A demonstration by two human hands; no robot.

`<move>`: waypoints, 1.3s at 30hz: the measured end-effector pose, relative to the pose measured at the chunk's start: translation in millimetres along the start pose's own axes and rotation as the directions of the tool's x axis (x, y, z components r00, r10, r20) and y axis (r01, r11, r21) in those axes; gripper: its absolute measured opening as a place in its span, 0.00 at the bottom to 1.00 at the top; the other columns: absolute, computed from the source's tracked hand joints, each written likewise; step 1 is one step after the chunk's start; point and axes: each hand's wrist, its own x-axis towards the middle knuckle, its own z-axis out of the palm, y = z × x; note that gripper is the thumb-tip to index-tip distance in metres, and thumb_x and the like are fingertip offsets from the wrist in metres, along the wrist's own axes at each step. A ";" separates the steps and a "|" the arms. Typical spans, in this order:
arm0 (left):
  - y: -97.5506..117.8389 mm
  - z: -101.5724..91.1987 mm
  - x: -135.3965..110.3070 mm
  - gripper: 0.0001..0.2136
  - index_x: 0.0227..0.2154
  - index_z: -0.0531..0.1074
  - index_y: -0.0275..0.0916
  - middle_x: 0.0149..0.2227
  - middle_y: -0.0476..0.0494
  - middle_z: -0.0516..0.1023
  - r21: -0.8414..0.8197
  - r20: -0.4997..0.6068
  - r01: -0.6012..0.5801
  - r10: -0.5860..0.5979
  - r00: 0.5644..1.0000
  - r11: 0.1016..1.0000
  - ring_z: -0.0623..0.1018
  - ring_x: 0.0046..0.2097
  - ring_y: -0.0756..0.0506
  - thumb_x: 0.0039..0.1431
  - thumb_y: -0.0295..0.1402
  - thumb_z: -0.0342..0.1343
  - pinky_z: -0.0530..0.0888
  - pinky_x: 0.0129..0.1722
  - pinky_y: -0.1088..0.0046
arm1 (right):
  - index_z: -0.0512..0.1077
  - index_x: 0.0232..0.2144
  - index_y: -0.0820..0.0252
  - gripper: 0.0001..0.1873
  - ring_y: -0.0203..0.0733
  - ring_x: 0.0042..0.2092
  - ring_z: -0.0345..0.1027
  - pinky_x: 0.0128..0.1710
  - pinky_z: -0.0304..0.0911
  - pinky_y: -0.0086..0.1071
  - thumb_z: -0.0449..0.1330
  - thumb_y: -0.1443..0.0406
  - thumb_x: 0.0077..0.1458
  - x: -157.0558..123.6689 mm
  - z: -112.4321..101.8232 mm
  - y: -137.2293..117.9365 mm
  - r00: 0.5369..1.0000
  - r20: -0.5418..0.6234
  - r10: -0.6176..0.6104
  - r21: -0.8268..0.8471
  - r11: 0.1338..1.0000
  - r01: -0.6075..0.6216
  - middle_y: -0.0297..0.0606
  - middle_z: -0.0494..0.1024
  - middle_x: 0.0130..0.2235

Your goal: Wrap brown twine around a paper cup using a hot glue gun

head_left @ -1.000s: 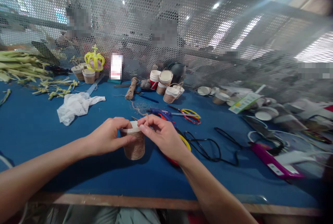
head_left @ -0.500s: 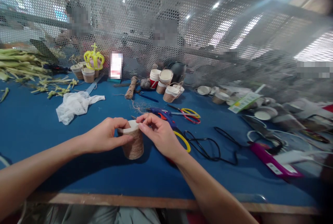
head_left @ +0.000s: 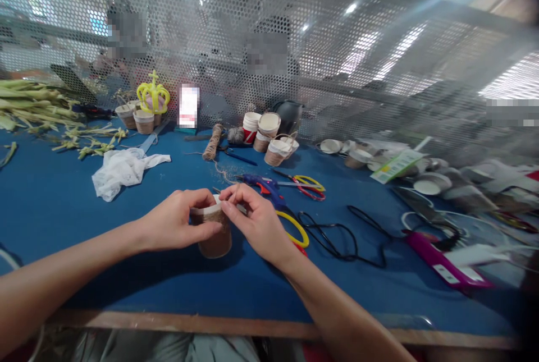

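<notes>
Where left hand (head_left: pixel 174 223) faces right hand (head_left: pixel 257 221), cup (head_left: pixel 217 243) (twine-wrapped) sits between.

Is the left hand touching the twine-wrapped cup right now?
Touching. The head view shows the left hand curled around the twine-wrapped cup, thumb across its near side and fingers at the rim, with no gap visible.

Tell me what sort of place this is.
Probably a shared craft workshop. The left hand and right hand hold a twine-wrapped cup on a blue table, with a twine spool, scissors and a glue gun close by, and other people are beyond a perforated screen.
</notes>
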 end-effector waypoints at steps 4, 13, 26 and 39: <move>0.0 3.5 -0.8 0.06 0.23 0.66 0.35 0.21 0.53 0.67 -0.016 -0.011 0.009 -0.009 1.000 1.000 0.65 0.25 0.53 0.50 0.32 0.52 0.62 0.25 0.79 | 0.61 0.23 0.57 0.10 0.39 0.38 0.66 0.42 0.61 0.35 0.55 0.67 0.54 -1.1 -0.6 -2.5 1.000 -0.009 -0.025 -0.031 0.999 0.025 0.37 0.70 0.33; -1.9 5.7 -3.1 0.07 0.22 0.64 0.35 0.22 0.54 0.66 -0.185 0.004 0.034 -0.034 0.999 0.982 0.65 0.25 0.53 0.50 0.33 0.54 0.64 0.26 0.80 | 0.61 0.23 0.57 0.09 0.39 0.38 0.66 0.41 0.61 0.35 0.54 0.66 0.55 -1.7 -3.3 -5.2 1.000 0.001 0.002 -0.013 1.000 -0.001 0.37 0.71 0.33; 11.5 6.2 -3.0 0.08 0.21 0.63 0.35 0.19 0.53 0.62 -0.197 -0.001 0.139 -0.142 0.990 0.970 0.61 0.23 0.53 0.50 0.34 0.49 0.61 0.22 0.79 | 0.62 0.23 0.57 0.09 0.39 0.38 0.66 0.41 0.61 0.35 0.54 0.68 0.55 -5.7 4.5 -11.0 0.997 0.004 -0.076 -0.090 0.993 0.076 0.37 0.70 0.33; -13.2 5.6 0.2 0.09 0.24 0.63 0.35 0.25 0.48 0.69 -0.539 0.034 0.111 -0.109 0.993 0.835 0.69 0.30 0.49 0.51 0.36 0.52 0.68 0.33 0.72 | 0.69 0.32 0.61 0.09 0.41 0.35 0.69 0.37 0.62 0.32 0.53 0.61 0.57 18.5 -57.4 -0.5 0.952 -0.163 0.258 -0.560 0.771 -0.305 0.40 0.76 0.34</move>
